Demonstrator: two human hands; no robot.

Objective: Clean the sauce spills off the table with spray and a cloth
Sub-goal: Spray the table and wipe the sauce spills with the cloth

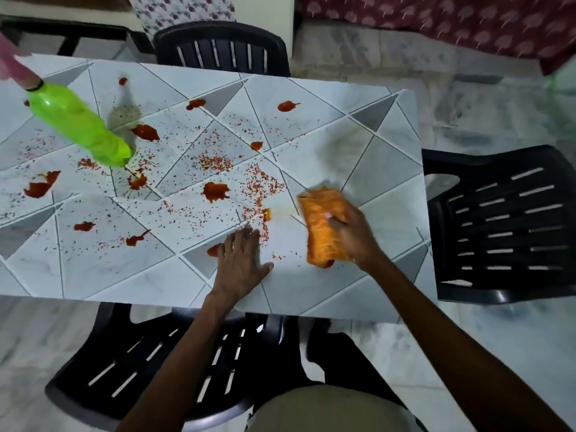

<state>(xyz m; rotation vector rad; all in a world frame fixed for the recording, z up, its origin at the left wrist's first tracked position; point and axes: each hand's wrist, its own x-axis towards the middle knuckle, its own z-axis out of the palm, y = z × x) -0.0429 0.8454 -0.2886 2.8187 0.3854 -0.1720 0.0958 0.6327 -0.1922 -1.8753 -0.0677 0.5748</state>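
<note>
1. While you are leaning over the table, your right hand is gripping the orange cloth, with the fingers curling over its top and pressing it down on the tabletop near the right-hand end.
2. The orange cloth is lying folded into a long pad that runs away from you. Most of it is showing to the left of your knuckles, and its edges are looking blurred.
3. Your left hand is resting palm down on the table just to the left of the orange cloth. Its fingers are lying straight and slightly spread, and it is holding nothing.
4. Your left fingertips are reaching the near end of a drift of red flakes, and a small sauce blot is sitting right beside your little finger.
5. Sauce spills are dotting the table to the left of both hands and beyond them. The nearest large one is lying past your left hand, apart from the orange cloth.
6. The green spray bottle is resting with its base on the table toward the far left, well apart from both hands. Its pink top is pointing at the far-left corner and looking blurred.
7. Black plastic chairs are standing at the far side, at the right end and at the near side beneath your arms.
</note>
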